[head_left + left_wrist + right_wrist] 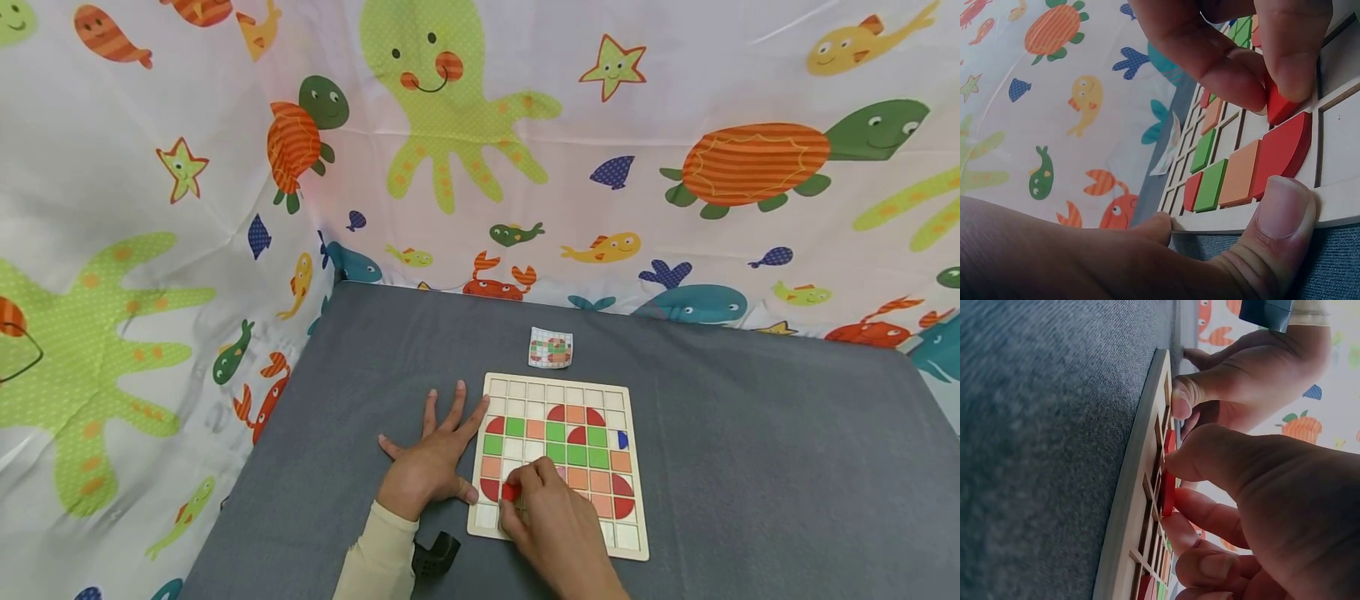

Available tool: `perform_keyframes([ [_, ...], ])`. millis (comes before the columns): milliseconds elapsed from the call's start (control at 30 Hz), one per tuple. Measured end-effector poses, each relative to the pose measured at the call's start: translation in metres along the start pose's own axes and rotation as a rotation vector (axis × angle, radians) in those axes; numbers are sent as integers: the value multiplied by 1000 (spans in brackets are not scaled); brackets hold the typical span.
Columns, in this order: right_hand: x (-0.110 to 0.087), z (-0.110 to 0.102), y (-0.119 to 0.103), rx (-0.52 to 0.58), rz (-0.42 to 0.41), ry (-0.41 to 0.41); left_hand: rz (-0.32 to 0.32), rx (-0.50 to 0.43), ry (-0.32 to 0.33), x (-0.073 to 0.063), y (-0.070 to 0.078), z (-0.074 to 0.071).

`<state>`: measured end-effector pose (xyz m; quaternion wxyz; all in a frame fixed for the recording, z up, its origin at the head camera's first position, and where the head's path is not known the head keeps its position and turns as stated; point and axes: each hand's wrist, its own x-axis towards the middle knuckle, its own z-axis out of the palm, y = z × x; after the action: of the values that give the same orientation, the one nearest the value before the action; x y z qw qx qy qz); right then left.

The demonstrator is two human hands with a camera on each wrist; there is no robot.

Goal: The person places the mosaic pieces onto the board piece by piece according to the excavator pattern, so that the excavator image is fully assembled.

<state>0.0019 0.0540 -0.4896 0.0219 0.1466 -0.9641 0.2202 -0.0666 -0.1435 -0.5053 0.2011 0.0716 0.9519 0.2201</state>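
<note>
A wooden grid board point(497, 387) lies on the grey cloth, with several red, green and orange tiles and one blue tile in its cells. My left hand point(427, 475) is spread flat at the board's left side, thumb against the frame near the lower left corner. Between thumb and fingertips, my right hand point(558, 525) pinches a red tile point(1279, 107) over a cell in the lower left. Just left of it in the head view sits a red rounded tile point(489, 489). The fingers partly cover the pinched tile.
Behind the board lies a small card point(551, 347) printed with a coloured grid pattern. A black device point(435, 556) is beside my left wrist. The grey cloth point(750, 467) extends to the right, and a sea-animal curtain point(525, 167) hangs at the back and left.
</note>
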Motion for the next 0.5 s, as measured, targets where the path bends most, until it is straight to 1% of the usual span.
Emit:
perform_keyframes([
  [100,1,0,0,-7,0,5,-11,-1,-12,-11,14,-15],
  [200,1,0,-1,-17,-2,1,-21,-14,-24,-18,22,-25],
  [367,1,-2,-2,-22,-8,-25,-16,-15,-22,-20,24,-28],
  [500,2,-3,-2,-33,-10,-26,-22,0,-25,-19,25,-28],
])
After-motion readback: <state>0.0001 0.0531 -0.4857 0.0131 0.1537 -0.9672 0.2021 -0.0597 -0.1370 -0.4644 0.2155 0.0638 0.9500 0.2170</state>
